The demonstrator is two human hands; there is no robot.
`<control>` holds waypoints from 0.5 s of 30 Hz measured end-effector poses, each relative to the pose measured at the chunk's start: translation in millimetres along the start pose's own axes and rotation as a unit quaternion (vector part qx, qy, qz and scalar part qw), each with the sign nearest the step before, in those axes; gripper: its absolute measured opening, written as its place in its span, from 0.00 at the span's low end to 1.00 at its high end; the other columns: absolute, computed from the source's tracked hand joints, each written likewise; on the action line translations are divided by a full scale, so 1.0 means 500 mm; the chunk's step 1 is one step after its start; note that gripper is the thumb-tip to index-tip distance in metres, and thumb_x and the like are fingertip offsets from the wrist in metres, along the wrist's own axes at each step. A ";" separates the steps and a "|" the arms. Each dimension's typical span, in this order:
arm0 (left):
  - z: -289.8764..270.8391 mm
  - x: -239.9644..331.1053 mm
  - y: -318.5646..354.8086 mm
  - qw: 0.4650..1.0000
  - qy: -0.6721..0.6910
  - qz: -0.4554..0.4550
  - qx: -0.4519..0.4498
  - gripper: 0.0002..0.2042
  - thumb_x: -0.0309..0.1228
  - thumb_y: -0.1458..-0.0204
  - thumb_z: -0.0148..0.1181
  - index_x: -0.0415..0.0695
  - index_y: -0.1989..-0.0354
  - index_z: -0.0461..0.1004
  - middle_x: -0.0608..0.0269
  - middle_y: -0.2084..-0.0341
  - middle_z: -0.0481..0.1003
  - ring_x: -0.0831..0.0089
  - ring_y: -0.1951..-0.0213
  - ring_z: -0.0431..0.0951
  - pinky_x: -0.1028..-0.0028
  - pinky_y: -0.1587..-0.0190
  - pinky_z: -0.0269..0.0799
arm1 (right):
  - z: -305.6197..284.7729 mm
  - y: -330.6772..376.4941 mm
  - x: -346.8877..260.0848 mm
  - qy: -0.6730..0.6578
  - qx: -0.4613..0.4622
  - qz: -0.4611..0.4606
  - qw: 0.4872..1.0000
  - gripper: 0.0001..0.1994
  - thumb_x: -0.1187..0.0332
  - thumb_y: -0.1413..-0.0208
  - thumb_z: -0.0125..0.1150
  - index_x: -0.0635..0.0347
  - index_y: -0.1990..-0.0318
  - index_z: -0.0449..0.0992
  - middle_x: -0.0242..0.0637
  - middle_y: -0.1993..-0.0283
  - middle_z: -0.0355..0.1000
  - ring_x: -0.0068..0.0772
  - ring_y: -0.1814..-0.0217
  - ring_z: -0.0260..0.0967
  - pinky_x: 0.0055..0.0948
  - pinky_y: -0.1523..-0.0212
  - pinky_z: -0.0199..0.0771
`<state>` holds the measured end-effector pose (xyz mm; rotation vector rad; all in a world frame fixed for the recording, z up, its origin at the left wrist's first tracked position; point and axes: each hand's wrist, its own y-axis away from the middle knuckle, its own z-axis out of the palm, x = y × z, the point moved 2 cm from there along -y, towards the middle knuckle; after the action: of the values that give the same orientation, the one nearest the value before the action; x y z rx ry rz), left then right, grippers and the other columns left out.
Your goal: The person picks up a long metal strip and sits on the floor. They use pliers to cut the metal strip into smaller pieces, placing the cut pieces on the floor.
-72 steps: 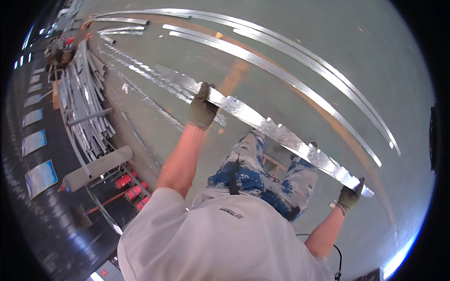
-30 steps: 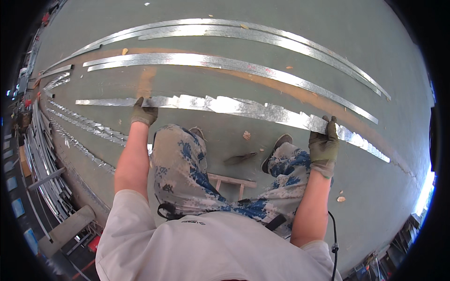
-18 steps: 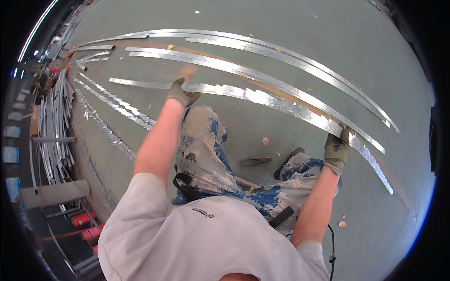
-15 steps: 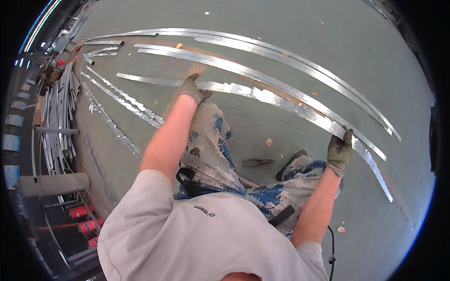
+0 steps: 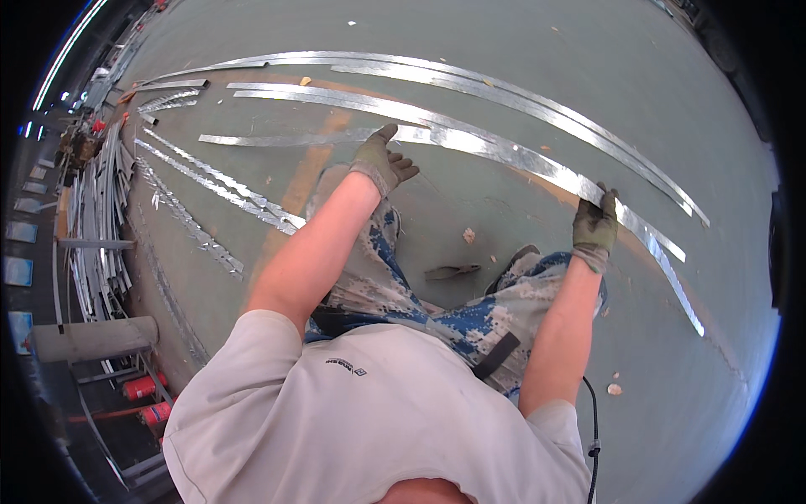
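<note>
A long, thin, shiny metal strip (image 5: 537,167) with a wavy, crinkled surface stretches across in front of me, partly over another strip (image 5: 336,98). My right hand (image 5: 595,225), in a dark green work glove, has its fingers closed over the strip's right part. Beside the same strip, my gloved left hand (image 5: 383,161) is open, its fingers spread and its thumb close to the metal edge. Whether that thumb touches the strip I cannot tell. Dark pliers (image 5: 453,272) lie on the floor between my feet.
Two more long strips (image 5: 504,95) lie farther out on the green floor (image 5: 504,336). Jagged, twisted metal strips (image 5: 197,220) are at the left, beyond them a heap of metal lengths (image 5: 105,252). A grey cylinder (image 5: 96,338) and red canisters (image 5: 144,386) stand at lower left.
My left hand has gone from closed around the strip to spread fingers, shifting right. My right hand has moved slightly away from me with the strip, which now overlaps the strip beyond it.
</note>
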<state>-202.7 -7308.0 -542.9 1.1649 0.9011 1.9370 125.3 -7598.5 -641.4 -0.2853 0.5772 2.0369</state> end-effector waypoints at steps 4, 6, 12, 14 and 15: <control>0.035 -0.038 -0.054 0.997 0.013 -0.030 -0.072 0.32 0.38 0.36 0.57 0.35 0.31 0.50 0.42 0.31 0.56 0.44 0.29 0.57 0.40 0.31 0.59 | 0.021 0.026 0.004 0.032 0.032 -0.018 0.999 0.14 0.73 0.38 0.63 0.57 0.46 0.70 0.46 0.48 0.76 0.43 0.44 0.75 0.47 0.43 0.83; 0.042 -0.045 -0.075 0.992 0.052 -0.023 -0.116 0.20 0.37 0.35 0.55 0.35 0.43 0.63 0.45 0.43 0.69 0.46 0.38 0.70 0.41 0.35 0.67 | 0.029 0.031 0.003 0.035 0.027 -0.015 0.999 0.14 0.73 0.38 0.63 0.57 0.47 0.71 0.47 0.49 0.77 0.43 0.45 0.76 0.47 0.43 0.83; 0.036 -0.049 -0.136 0.982 0.116 -0.015 -0.150 0.11 0.32 0.34 0.55 0.36 0.53 0.71 0.52 0.58 0.78 0.53 0.54 0.82 0.48 0.44 0.81 | 0.041 0.063 -0.003 0.031 0.017 -0.006 0.999 0.14 0.75 0.39 0.64 0.60 0.47 0.73 0.50 0.47 0.77 0.43 0.47 0.77 0.45 0.45 0.84; 0.043 -0.046 -0.119 0.979 0.096 -0.001 -0.182 0.09 0.31 0.36 0.57 0.36 0.60 0.75 0.56 0.61 0.80 0.60 0.58 0.83 0.53 0.47 0.84 | 0.049 0.068 -0.004 0.013 0.011 -0.001 1.000 0.14 0.76 0.39 0.63 0.59 0.46 0.73 0.49 0.48 0.78 0.43 0.47 0.77 0.44 0.45 0.84; 0.036 -0.042 -0.133 0.976 0.121 0.000 -0.183 0.08 0.30 0.36 0.58 0.36 0.62 0.75 0.56 0.60 0.80 0.61 0.58 0.83 0.54 0.47 0.84 | 0.054 0.069 0.001 0.031 0.034 0.006 0.999 0.13 0.76 0.40 0.64 0.59 0.48 0.75 0.48 0.48 0.78 0.42 0.47 0.78 0.43 0.45 0.83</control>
<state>-165.1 -7287.5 -600.7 0.7258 0.6232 2.1631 96.3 -7599.0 -608.7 -0.3068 0.6864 2.0205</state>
